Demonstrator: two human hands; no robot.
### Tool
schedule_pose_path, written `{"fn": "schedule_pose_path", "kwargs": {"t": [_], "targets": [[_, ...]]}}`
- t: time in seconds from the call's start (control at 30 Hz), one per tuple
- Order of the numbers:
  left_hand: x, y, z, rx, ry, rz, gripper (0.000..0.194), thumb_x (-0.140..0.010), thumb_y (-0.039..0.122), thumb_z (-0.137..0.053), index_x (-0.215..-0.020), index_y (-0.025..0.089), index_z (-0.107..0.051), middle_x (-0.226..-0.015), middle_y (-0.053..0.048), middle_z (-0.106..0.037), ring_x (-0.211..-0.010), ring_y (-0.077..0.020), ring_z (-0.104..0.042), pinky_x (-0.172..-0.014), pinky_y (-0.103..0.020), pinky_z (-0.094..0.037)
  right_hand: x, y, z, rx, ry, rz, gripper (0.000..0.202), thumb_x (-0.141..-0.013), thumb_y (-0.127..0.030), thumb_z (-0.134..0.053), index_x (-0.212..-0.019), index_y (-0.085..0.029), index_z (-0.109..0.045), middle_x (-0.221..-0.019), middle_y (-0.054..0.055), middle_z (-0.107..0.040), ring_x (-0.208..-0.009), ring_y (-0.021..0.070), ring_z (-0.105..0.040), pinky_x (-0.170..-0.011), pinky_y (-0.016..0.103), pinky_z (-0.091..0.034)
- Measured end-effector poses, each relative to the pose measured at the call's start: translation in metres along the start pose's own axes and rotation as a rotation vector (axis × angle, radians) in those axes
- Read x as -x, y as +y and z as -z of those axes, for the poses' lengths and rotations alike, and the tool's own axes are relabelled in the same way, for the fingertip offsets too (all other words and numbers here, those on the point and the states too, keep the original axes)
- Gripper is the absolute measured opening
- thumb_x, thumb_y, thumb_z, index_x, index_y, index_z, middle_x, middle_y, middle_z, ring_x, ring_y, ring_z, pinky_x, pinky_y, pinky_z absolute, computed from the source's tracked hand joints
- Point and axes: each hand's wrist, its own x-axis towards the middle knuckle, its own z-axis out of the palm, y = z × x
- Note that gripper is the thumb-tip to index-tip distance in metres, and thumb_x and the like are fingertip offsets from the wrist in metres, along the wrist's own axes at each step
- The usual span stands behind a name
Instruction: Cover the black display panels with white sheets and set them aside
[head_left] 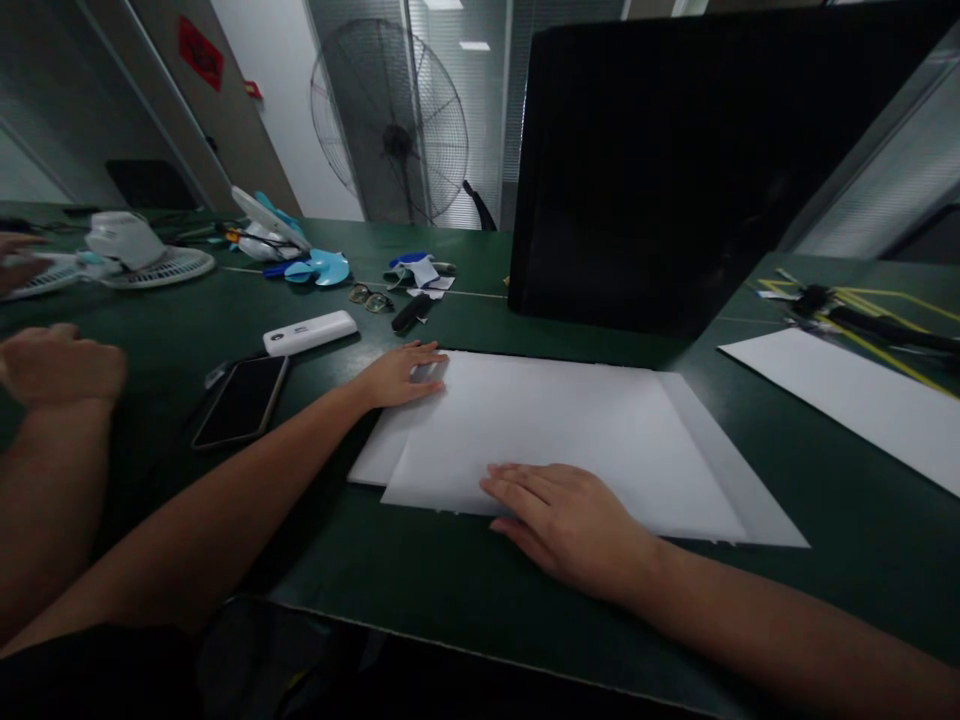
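The right hand (577, 515) lies flat, grip relaxed and empty, over the near edge of the thin, white paper sheet (555, 420), probably to stop it sliding on the dark green counter (337, 560). The left hand (394, 378) – grip wide, fingers apart, nothing pinched – rests at the sheet's far left corner, seemingly steadying it over the 2nd white sheet (379, 450). Beyond the paper sheet stands a large black screen (660, 170).

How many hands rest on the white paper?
2: the left hand at the paper's far left corner, the right hand at its near edge.
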Motion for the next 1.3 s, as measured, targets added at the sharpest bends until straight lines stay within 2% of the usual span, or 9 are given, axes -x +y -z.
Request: {"fn": "schedule_pose_path", "kwargs": {"t": [0.1, 0.3, 0.57, 0.67, 0.73, 0.83, 0.93, 1.07, 1.3], "targets": [[0.0, -0.002, -0.001, 0.021, 0.038, 0.012, 0.098, -0.089, 0.09, -0.051, -0.155, 0.018, -0.061, -0.166, -0.017, -0.05, -0.154, -0.04, -0.046, -0.13, -0.056, -0.032, 0.002, 0.007, 0.008, -0.089, -0.026, 0.025, 0.05, -0.111, -0.041, -0.05, -0.153, -0.015, -0.055, -0.157, 0.01, -0.056, -0.141, 0.0229, -0.058, -0.114, 0.042, -0.056], [-0.002, -0.014, -0.003, 0.113, 0.055, -0.017, 0.07, -0.099, 0.059, -0.054, -0.154, 0.017, -0.061, -0.162, -0.014, -0.055, -0.152, -0.0354, -0.05, -0.131, -0.054, -0.033, 0.01, 0.022, 0.017, 0.113, -0.157, -0.249, 0.061, -0.104, -0.055, -0.058, -0.148, -0.012, -0.063, -0.161, 0.019, -0.05, -0.146, 0.0392, -0.051, -0.12, 0.06, -0.046], [-0.003, -0.015, -0.004, 0.135, 0.069, -0.005, 0.05, -0.097, 0.034, -0.05, -0.139, 0.023, -0.074, -0.161, -0.007, -0.058, -0.151, -0.0312, -0.052, -0.13, -0.053, -0.035, 0.011, 0.059, 0.022, -0.004, -0.146, -0.151, 0.057, -0.109, -0.053, -0.048, -0.154, -0.02, -0.059, -0.156, 0.012, -0.057, -0.138, 0.0314, -0.058, -0.116, 0.056, -0.049], [-0.002, -0.01, -0.002, 0.119, 0.077, 0.003, 0.051, -0.098, 0.043, -0.053, -0.139, 0.022, -0.074, -0.16, -0.01, -0.058, -0.149, -0.033, -0.054, -0.129, -0.053, -0.037, 0.028, 0.118, 0.04, 0.103, -0.009, -0.409, 0.053, -0.11, -0.051, -0.044, -0.151, -0.022, -0.061, -0.153, 0.011, -0.06, -0.14, 0.0281, -0.056, -0.121, 0.052, -0.043], [-0.002, -0.007, -0.001, 0.108, 0.08, 0.019, 0.054, -0.097, 0.052, -0.056, -0.138, 0.022, -0.075, -0.16, -0.011, -0.058, -0.148, -0.0345, -0.056, -0.128, -0.052, -0.038, 0.053, 0.164, 0.054, 0.267, 0.033, -0.745, 0.054, -0.11, -0.051, -0.045, -0.154, -0.022, -0.058, -0.159, 0.011, -0.054, -0.147, 0.0257, -0.049, -0.124, 0.045, -0.037], [-0.003, -0.005, -0.001, 0.109, 0.088, 0.032, 0.062, -0.094, 0.066, -0.06, -0.135, 0.023, -0.078, -0.158, -0.011, -0.06, -0.144, -0.0366, -0.059, -0.125, -0.051, -0.041, 0.105, 0.219, 0.071, 0.38, 0.041, -1.086, 0.067, -0.11, -0.049, -0.042, -0.161, -0.006, -0.046, -0.167, 0.029, -0.035, -0.158, 0.0401, -0.03, -0.122, 0.059, -0.031], [-0.003, -0.004, 0.0, 0.101, 0.097, 0.035, 0.067, -0.092, 0.072, -0.06, -0.133, 0.022, -0.079, -0.157, -0.013, -0.061, -0.142, -0.0375, -0.06, -0.124, -0.051, -0.042, 0.146, 0.249, 0.078, 0.368, -0.056, -1.411, 0.085, -0.106, -0.063, -0.043, -0.145, 0.011, -0.057, -0.139, 0.049, -0.049, -0.14, 0.0555, -0.048, -0.097, 0.067, -0.045], [-0.002, -0.004, 0.0, 0.084, 0.094, 0.029, 0.07, -0.092, 0.074, -0.058, -0.133, 0.021, -0.078, -0.157, -0.015, -0.061, -0.143, -0.0374, -0.06, -0.124, -0.051, -0.042, 0.156, 0.26, 0.075, 0.359, -0.185, -1.555, 0.08, -0.105, -0.069, -0.041, -0.143, -0.002, -0.065, -0.132, 0.043, -0.057, -0.129, 0.0515, -0.058, -0.084, 0.059, -0.047], [-0.002, 0.001, 0.003, 0.077, 0.089, 0.038, 0.069, -0.093, 0.076, -0.058, -0.133, 0.024, -0.078, -0.156, -0.012, -0.062, -0.141, -0.0363, -0.061, -0.124, -0.05, -0.043, 0.11, 0.225, 0.062, 0.46, -0.316, -1.381, 0.045, -0.107, -0.018, -0.036, -0.133, -0.002, -0.069, -0.127, 0.03, -0.065, -0.124, 0.0337, -0.064, -0.098, 0.048, -0.045]]}}
